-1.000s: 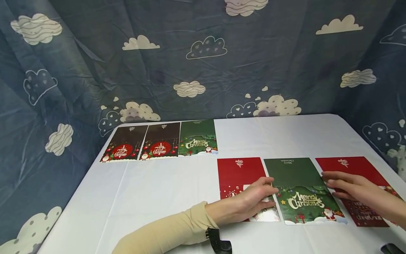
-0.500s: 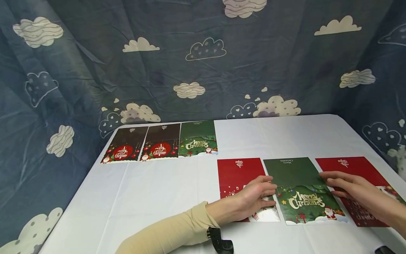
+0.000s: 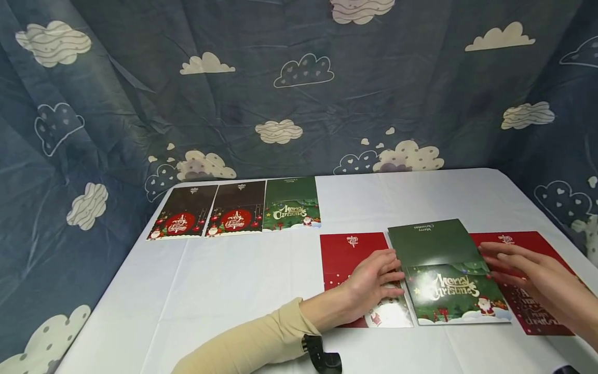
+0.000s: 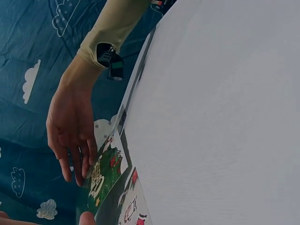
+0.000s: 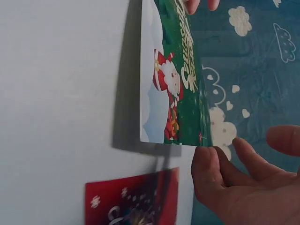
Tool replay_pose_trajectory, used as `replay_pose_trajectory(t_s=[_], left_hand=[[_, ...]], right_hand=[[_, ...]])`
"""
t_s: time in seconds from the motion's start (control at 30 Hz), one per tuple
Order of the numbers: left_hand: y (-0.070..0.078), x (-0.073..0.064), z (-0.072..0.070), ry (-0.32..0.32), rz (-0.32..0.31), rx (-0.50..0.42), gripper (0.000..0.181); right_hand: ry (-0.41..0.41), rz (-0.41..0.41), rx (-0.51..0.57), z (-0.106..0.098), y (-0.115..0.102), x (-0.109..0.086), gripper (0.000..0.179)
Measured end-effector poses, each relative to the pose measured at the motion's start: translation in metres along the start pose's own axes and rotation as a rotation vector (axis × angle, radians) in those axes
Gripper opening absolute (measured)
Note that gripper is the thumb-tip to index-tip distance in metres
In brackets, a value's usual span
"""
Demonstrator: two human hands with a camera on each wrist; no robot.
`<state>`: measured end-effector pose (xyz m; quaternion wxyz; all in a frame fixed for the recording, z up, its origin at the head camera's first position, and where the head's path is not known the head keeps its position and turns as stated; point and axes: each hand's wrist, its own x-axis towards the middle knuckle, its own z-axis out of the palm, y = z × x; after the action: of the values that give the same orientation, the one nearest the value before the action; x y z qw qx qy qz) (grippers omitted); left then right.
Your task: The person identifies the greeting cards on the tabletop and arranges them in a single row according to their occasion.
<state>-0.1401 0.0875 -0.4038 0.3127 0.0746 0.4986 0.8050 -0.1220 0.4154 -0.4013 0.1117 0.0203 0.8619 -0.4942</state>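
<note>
A green Merry Christmas card (image 3: 448, 254), with gold lettering and a Santa at its lower corner, is raised slightly off the white table between both hands. My left hand (image 3: 371, 285) holds its left edge, while my right hand (image 3: 537, 272) pinches its right edge. In the right wrist view, the lifted green card (image 5: 180, 112) casts a shadow on the cloth, and fingers of the right hand (image 5: 239, 183) meet its edge. Under my left hand lies a red card (image 3: 350, 252), partly covered. Another red card (image 3: 537, 309) lies beneath the right hand, also partly hidden.
At the back left, two dark brown cards (image 3: 179, 208) (image 3: 235, 208) and a second green card (image 3: 291, 208) lie in a row on the white tablecloth (image 3: 243, 275). A blue cloud-patterned curtain (image 3: 327, 114) hangs behind and along both sides.
The green card between the hands has come up from the table, its far edge tilting upward. Both hands have risen slightly with it. The other cards lie where they were.
</note>
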Motion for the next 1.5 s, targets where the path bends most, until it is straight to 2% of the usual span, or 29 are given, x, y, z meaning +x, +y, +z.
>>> replay_pose_trajectory(t_s=[0.1,0.3,0.4,0.6,0.7,0.9,1.07,1.23,1.5], left_hand=[[0.003,0.000,-0.002,0.007,0.030,0.021,0.055],[0.013,0.003,-0.005,0.093,0.083,0.055,0.050],[0.020,0.006,-0.009,0.136,0.107,0.040,0.051],[0.035,0.016,-0.024,0.182,0.155,0.026,0.056],[0.041,0.021,-0.033,0.200,0.178,0.033,0.056],[0.054,0.029,-0.048,0.224,0.202,0.086,0.056],[0.066,0.037,-0.061,0.242,0.226,0.118,0.058],[0.076,0.046,-0.076,0.274,0.235,0.150,0.057],[0.089,0.060,-0.107,0.294,0.224,0.163,0.056]], right_hand=[[0.005,-0.022,0.023,0.000,-0.005,0.004,0.066],[-0.012,-0.101,0.081,0.007,-0.020,0.014,0.052],[-0.034,-0.137,0.177,0.012,-0.027,0.020,0.047],[-0.120,-0.217,0.462,0.022,-0.040,0.034,0.038],[-0.141,-0.247,0.529,0.029,-0.048,0.043,0.038],[-0.094,-0.237,0.515,0.042,-0.066,0.062,0.049],[-0.093,-0.233,0.573,0.052,-0.078,0.082,0.059],[-0.093,-0.234,0.602,0.062,-0.088,0.103,0.059],[-0.092,-0.224,0.556,0.071,-0.103,0.137,0.059]])
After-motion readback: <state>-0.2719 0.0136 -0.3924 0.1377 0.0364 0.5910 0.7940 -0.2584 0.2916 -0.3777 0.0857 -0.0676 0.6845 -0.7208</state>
